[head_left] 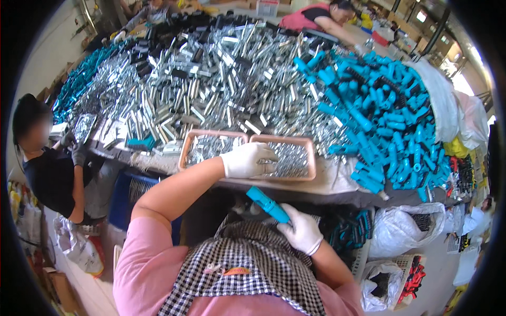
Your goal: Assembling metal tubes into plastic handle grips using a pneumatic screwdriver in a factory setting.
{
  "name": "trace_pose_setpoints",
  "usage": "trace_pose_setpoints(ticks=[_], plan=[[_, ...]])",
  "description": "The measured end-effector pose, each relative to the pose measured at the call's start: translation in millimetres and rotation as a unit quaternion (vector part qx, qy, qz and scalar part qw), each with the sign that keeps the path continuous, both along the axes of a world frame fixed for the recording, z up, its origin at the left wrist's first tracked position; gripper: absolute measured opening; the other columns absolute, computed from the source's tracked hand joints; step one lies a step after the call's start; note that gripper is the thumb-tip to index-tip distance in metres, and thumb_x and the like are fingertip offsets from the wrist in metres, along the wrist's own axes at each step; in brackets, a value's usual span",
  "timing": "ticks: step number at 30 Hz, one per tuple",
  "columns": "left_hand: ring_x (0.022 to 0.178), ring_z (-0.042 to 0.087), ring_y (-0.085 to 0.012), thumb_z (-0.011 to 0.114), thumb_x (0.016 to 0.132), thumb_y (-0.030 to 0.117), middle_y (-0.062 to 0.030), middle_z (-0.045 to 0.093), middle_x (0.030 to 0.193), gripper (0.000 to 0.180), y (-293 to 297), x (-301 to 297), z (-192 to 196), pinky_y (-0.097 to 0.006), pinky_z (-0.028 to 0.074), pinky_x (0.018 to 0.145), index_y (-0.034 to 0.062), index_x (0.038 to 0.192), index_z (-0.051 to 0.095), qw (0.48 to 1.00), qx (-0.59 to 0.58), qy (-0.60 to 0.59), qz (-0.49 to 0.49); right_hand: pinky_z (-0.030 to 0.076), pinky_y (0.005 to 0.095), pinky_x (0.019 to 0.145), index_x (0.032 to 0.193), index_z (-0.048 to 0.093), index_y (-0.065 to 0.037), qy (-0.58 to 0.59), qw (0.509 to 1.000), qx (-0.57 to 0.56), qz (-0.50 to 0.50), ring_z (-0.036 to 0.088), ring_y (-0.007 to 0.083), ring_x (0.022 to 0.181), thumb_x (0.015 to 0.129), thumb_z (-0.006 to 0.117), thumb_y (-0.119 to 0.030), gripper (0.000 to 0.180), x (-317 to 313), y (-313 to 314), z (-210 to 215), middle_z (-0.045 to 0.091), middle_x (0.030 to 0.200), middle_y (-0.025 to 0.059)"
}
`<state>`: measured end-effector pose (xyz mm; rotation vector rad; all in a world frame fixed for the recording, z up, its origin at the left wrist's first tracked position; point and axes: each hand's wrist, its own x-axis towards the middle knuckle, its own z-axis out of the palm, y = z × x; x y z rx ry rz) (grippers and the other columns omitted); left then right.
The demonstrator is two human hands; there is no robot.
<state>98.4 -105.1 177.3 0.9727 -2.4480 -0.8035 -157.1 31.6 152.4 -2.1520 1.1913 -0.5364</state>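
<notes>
Checked apron (247,258): nearest item; we locate it on the near side of the right tray (313,158), our reference for all positions.
Teal handle (266,203): held in front of the right tray, off the table, free end angled up and toward the tray's left side. We judge that this hold leaves the free end exposed and accessible.
Right hand (301,230): gloved, in front of the right tray. We see the fingers closed around the handle's near end, with no visible gap.
Left hand (247,159): gloved, over the left part of the right tray, fingers curled down toward the small metal pieces (290,158). We cannot tell whether the fingertips hold one.
Left tray (182,158): directly left of the right tray, also holding small metal pieces. We judge both sit at the table's near edge to shorten the reach.
Metal parts (190,102): piled behind the right tray and off to its left.
Teal heap (392,124): to the right of the right tray, extending behind it; we judge it is grouped by kind.
Co-worker (316,18): well beyond the right tray, leaning over the far side.
</notes>
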Motion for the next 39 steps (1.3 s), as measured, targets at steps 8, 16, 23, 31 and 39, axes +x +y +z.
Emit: trace_pose_setpoints(ticks=[8,16,23,31,39], plan=[[0.088,0.069,-0.0340,0.062,0.081,0.019,-0.0167,0.071,0.092,0.019,-33.9,-29.9,-47.2,-0.043,0.055,0.078,0.0062,0.087,0.075,0.915,-0.050,-0.398,0.032,0.053,0.0434,0.075,0.126,0.055,-0.006,-0.023,0.998,0.029,-0.052,0.066,0.0409,0.089,0.082,0.070,-0.021,0.049,-8.6,11.0,4.1,0.066,0.096,0.0235],[0.082,0.064,-0.0351,0.065,0.083,0.025,-0.0156,0.065,0.084,0.022,-9.5,-9.2,-25.1,-0.046,0.052,0.073,0.0035,0.080,0.068,0.975,-0.143,-0.133,0.109,0.052,0.0471,0.069,0.122,0.056,-0.009,0.003,0.996,-0.018,-0.085,0.065,0.0411,0.082,0.082,0.069,-0.023,0.045,-7.4,-1.1,3.3,0.067,0.091,0.0212],[0.091,0.062,-0.0293,0.075,0.075,0.020,-0.0094,0.066,0.085,0.017,56.0,-15.5,-6.9,-0.040,0.050,0.082,0.0046,0.079,0.069,0.992,-0.112,0.011,-0.060,0.053,0.0455,0.061,0.121,0.057,-0.013,0.041,0.995,-0.077,-0.054,0.066,0.0357,0.070,0.078,0.071,-0.026,0.047,7.0,-5.3,-1.4,0.067,0.080,0.0153],[0.078,0.065,-0.0288,0.069,0.079,0.022,-0.0094,0.066,0.086,0.018,80.5,-8.5,-21.8,-0.039,0.054,0.069,0.0064,0.089,0.069,0.981,-0.130,-0.119,-0.086,0.054,0.0440,0.061,0.119,0.062,-0.013,0.048,0.993,-0.101,-0.041,0.067,0.0355,0.071,0.077,0.072,-0.027,0.046,13.7,3.7,-3.2,0.068,0.080,0.0153],[0.082,0.067,-0.0281,0.074,0.073,0.030,-0.0126,0.065,0.098,0.051,98.7,3.5,-28.4,-0.039,0.056,0.070,0.0029,0.115,0.061,0.972,-0.179,-0.058,-0.141,0.054,0.0322,0.074,0.126,0.059,0.001,-0.154,0.966,0.206,0.026,0.069,0.0218,0.079,0.082,0.071,-0.018,0.049,2.0,4.4,-15.0,0.071,0.097,0.0148]])
